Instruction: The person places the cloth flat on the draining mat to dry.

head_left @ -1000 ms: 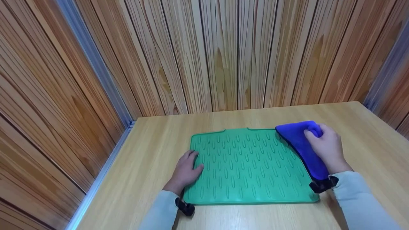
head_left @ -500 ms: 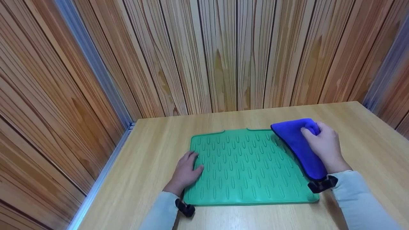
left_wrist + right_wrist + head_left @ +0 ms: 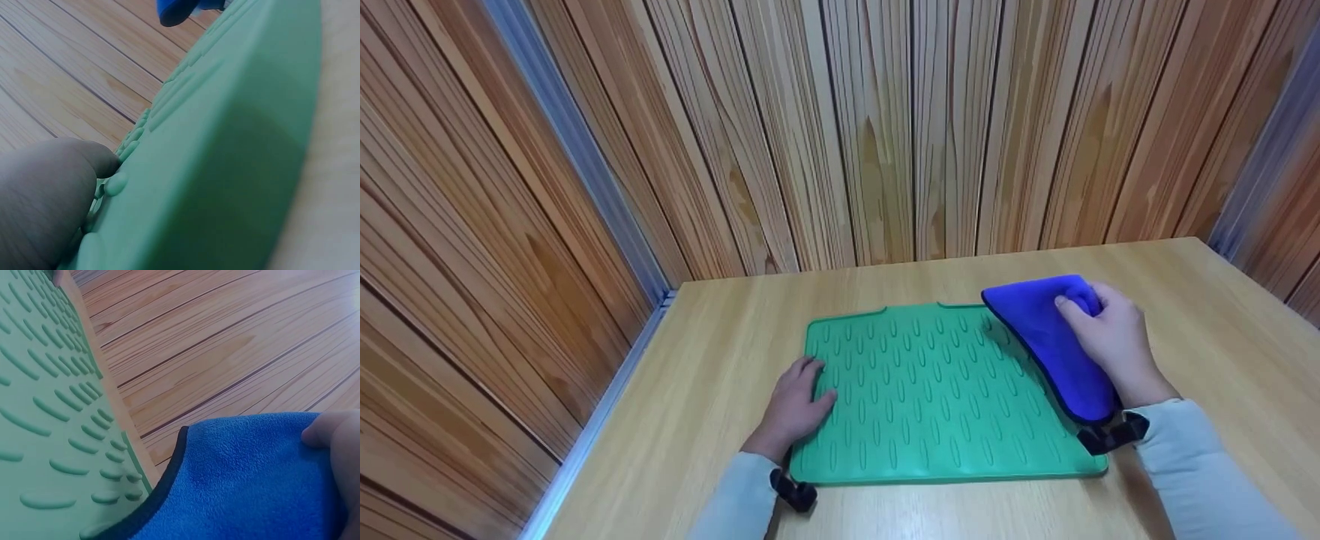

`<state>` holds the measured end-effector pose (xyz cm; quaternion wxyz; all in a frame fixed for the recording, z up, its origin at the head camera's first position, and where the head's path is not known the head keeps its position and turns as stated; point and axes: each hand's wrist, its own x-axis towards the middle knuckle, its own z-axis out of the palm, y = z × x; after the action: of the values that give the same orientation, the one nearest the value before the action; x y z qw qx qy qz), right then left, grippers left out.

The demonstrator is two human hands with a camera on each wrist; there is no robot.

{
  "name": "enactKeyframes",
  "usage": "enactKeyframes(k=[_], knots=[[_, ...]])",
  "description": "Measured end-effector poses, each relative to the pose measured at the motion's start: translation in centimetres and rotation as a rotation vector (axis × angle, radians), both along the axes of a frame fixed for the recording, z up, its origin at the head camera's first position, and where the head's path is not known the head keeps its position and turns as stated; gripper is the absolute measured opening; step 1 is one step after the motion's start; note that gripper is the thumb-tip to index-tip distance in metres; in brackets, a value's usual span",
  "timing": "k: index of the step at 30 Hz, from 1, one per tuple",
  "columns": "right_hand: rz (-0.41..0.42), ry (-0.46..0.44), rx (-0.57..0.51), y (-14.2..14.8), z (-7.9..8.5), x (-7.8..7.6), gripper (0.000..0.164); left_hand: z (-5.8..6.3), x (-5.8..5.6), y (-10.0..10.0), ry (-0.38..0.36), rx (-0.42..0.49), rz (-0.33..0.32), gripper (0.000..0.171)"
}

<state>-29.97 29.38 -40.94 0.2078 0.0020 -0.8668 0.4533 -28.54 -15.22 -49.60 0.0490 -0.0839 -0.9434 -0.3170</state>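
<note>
Pinches a blue plush cloth with black edging [image 3: 1054, 341] between thumb and fingers of the right hand [image 3: 1114, 341], over the right side of a green rectangular mat with raised ridges [image 3: 922, 397]. Rests the left hand [image 3: 795, 403] on the mat's left edge with thumb spread from fingers.

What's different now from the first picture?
The right hand slid the blue cloth a little to the left, so it now covers more of the mat's right side. Nothing was let go or newly picked up. The left hand stayed on the mat's left edge, and the mat stayed put.
</note>
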Motion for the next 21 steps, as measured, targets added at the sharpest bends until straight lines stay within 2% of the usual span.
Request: enactKeyframes(k=[12,21], knots=[[0.056,0.024,0.004,-0.9,0.8,0.3,0.051,0.1,0.0,0.1,-0.011,0.002,0.003,0.059],[0.095,0.051,-0.003,-2.2,1.2,0.5,0.054,0.0,0.0,0.0,0.0,0.0,-0.001,0.058]])
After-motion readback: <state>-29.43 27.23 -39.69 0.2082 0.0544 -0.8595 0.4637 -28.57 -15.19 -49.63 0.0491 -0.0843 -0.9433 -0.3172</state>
